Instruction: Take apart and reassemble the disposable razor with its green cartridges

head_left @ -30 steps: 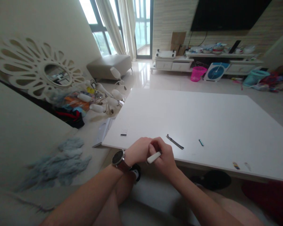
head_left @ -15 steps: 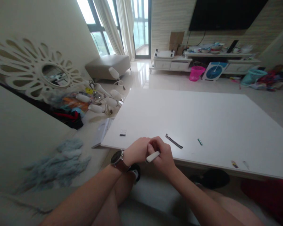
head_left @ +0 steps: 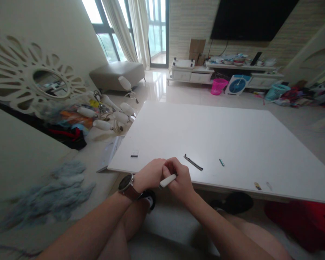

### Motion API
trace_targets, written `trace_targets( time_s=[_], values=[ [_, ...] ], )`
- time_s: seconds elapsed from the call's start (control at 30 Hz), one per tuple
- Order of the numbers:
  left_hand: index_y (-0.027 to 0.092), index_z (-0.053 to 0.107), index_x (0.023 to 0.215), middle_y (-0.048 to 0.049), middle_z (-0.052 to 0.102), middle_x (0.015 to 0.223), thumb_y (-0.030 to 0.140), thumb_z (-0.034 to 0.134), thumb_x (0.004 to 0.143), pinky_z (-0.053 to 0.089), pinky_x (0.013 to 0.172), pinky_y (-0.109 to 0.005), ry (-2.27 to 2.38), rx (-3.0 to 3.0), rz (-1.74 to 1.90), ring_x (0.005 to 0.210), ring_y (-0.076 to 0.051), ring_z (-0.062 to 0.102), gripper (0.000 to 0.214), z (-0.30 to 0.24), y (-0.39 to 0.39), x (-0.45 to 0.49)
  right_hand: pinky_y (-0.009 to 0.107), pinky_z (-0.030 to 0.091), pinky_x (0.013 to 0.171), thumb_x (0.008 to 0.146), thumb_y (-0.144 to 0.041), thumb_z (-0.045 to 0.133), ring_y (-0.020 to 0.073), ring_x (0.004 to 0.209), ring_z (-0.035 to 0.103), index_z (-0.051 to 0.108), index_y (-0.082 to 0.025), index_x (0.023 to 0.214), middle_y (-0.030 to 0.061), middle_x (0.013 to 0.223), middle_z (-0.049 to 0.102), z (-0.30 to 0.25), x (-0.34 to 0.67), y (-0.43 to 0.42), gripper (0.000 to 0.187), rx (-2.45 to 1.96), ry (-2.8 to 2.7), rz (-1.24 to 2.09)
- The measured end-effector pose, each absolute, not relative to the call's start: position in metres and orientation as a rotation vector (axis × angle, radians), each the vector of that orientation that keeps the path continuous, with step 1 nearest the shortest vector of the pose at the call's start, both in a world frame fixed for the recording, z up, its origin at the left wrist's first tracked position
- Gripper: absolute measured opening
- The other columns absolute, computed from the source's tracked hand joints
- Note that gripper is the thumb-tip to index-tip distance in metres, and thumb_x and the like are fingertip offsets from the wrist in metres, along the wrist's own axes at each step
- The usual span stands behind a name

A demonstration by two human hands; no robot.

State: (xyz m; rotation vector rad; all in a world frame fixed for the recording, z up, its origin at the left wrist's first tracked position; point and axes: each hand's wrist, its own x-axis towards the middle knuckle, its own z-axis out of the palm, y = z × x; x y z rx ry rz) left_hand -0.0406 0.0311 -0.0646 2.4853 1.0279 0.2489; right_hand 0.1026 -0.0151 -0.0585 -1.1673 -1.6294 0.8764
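Observation:
Both hands meet at the near edge of a large white table point(head_left: 233, 137). My right hand point(head_left: 180, 180) is closed round a short white stick-like object point(head_left: 168, 181). My left hand point(head_left: 148, 174), with a watch point(head_left: 126, 186) on the wrist, is curled against the right hand and touches the same object; its fingers are mostly hidden. On the table just beyond lie a thin dark strip point(head_left: 193, 162), a small teal piece point(head_left: 221, 162) and a small dark-and-white piece point(head_left: 134, 154).
Two tiny bits point(head_left: 258, 186) lie near the table's front edge at right. A white chandelier point(head_left: 111, 115) and coloured clutter sit on the floor at left, with a grey fluffy rug point(head_left: 51, 195) nearer. Pink basket point(head_left: 218, 86), fan and TV stand at the back.
The view has shifted a little to the right, so everything sits slightly further left. The hands keep the same hold on the white object.

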Motion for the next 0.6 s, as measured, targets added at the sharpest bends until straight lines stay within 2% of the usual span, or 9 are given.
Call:
trace_targets(
  time_s=[0.6],
  values=[
    [0.017, 0.066, 0.072, -0.0057, 0.071, 0.076, 0.018, 0.057, 0.079, 0.044, 0.064, -0.028, 0.992, 2.515, 0.214, 0.067, -0.019, 0.063, 0.011, -0.0693, 0.0328, -0.0407, 0.024, 0.032, 0.056, 0.086, -0.023, 0.055, 0.0112, 0.057, 0.044, 0.052, -0.021, 0.081, -0.0062, 0.062, 0.048, -0.0579, 0.1026, -0.0141, 0.006, -1.154, -1.625, 0.885]
  ],
)
